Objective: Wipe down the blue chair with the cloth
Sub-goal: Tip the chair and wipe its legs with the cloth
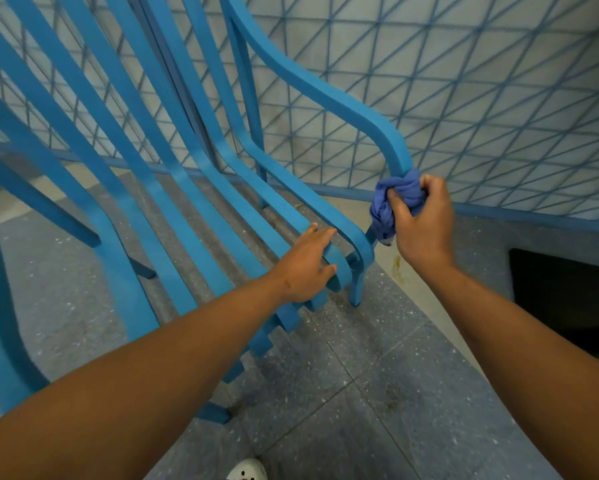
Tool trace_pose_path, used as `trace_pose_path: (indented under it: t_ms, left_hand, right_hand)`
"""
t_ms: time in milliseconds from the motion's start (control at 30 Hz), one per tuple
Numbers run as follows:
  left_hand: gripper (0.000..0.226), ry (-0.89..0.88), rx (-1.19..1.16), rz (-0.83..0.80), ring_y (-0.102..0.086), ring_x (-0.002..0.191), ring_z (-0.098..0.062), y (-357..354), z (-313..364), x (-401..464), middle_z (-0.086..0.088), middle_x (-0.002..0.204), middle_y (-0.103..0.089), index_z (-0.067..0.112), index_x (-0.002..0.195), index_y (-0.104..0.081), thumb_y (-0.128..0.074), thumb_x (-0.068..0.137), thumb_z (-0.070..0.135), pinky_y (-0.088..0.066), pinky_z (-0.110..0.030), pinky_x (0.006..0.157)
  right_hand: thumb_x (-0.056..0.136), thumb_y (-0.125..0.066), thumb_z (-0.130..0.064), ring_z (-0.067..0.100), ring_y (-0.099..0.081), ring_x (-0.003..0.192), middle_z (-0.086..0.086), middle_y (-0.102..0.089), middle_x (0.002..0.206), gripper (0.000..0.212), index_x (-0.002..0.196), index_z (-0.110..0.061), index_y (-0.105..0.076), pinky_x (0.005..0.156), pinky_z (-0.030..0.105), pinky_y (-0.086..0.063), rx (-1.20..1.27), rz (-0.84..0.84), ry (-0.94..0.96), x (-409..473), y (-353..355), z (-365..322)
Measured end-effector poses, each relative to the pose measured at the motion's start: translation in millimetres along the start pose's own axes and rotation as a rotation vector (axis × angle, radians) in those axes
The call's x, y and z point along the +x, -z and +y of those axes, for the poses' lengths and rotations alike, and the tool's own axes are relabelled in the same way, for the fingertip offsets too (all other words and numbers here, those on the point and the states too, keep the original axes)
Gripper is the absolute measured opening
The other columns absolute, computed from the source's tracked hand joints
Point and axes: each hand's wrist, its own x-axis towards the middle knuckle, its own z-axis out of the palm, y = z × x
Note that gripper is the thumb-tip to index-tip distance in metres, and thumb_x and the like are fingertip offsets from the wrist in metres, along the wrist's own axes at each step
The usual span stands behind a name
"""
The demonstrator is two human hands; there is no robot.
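You are looking down at a blue chair (173, 188) made of long curved slats, standing on a grey speckled floor (377, 393) beside a blue lattice fence (464, 98). Your right hand (421, 223) grips a bunched blue cloth (393, 202), fingers curled round it, and the cloth is wrapped about the front upright of the chair's right armrest (326, 95), just below the bend. The cloth sits between your fingers and the metal, with a loose tail hanging below your thumb. Your left hand (308, 265) rests on the front edge of the seat slats, fingers straight and relaxed, holding nothing and steadying the chair.

The step in hand looks to be wiping down that upright. To do it well, keep the cloth wrapped all the way round the bar, squeeze evenly, and slide down toward the seat joint, twisting a little so the back face is reached. Keep the left hand pressing so the chair does not shift. The slats and back probably need wiping too.
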Motion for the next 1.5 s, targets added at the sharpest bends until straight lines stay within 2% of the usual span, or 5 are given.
trace_pose_path:
  t_ms: [333, 533, 1033, 1233, 1500]
  left_hand:
    - [0.059, 0.034, -0.218, 0.076, -0.042, 0.139, -0.008, 10, -9, -8, 0.008, 0.153, -0.046, 0.024, 0.153, -0.041, -0.064, 0.099, 0.026, -0.033, -0.023, 0.112]
    - [0.044, 0.019, -0.249, 0.109, -0.042, 0.130, 0.003, 32, 2, -60, 0.012, 0.147, -0.052, 0.030, 0.143, -0.054, -0.061, 0.100, 0.032, -0.037, -0.027, 0.113]
    - [0.043, -0.102, 0.327, 0.161, -0.054, 0.110, 0.004, 172, -13, -255, 0.024, 0.124, -0.055, 0.035, 0.135, -0.058, -0.049, 0.096, 0.052, -0.043, -0.021, 0.097]
    - [0.026, -0.170, 0.466, 0.251, -0.060, 0.079, 0.001, 197, -51, -296, 0.021, 0.094, -0.066, 0.027, 0.113, -0.073, -0.062, 0.092, 0.038, -0.053, -0.020, 0.074]
    - [0.034, -0.258, 0.339, 0.625, -0.050, 0.048, -0.015, 149, -53, -266, 0.007, 0.053, -0.057, 0.018, 0.063, -0.069, -0.058, 0.093, 0.031, -0.043, -0.035, 0.057]
  right_hand:
    - [0.093, -0.073, -0.030, -0.016, -0.053, 0.071, -0.019, -0.052, 0.084, 0.029, 0.098, -0.018, -0.047, 0.056, 0.003, -0.036, -0.134, -0.109, -0.019, 12, 11, 0]
    - [0.098, -0.063, -0.017, 0.013, -0.058, 0.087, -0.003, -0.060, 0.097, 0.015, 0.107, -0.016, -0.051, 0.072, 0.022, -0.043, -0.098, -0.117, -0.172, -2, 12, -24]
    - [0.086, -0.054, -0.007, 0.014, -0.070, 0.075, 0.002, -0.072, 0.080, 0.027, 0.094, -0.026, -0.071, 0.065, 0.032, -0.056, 0.096, -0.786, -0.188, -192, -47, -113]
    - [0.094, -0.056, -0.017, 0.025, -0.062, 0.098, 0.002, -0.052, 0.124, 0.019, 0.111, -0.018, -0.065, 0.085, 0.045, -0.054, -0.302, -0.857, 0.002, -221, -87, -102]
    - [0.093, -0.059, -0.009, -0.003, -0.059, 0.081, -0.019, -0.063, 0.093, 0.053, 0.080, -0.061, -0.063, 0.066, 0.005, -0.043, -0.048, -0.745, -0.072, -199, -75, -103]
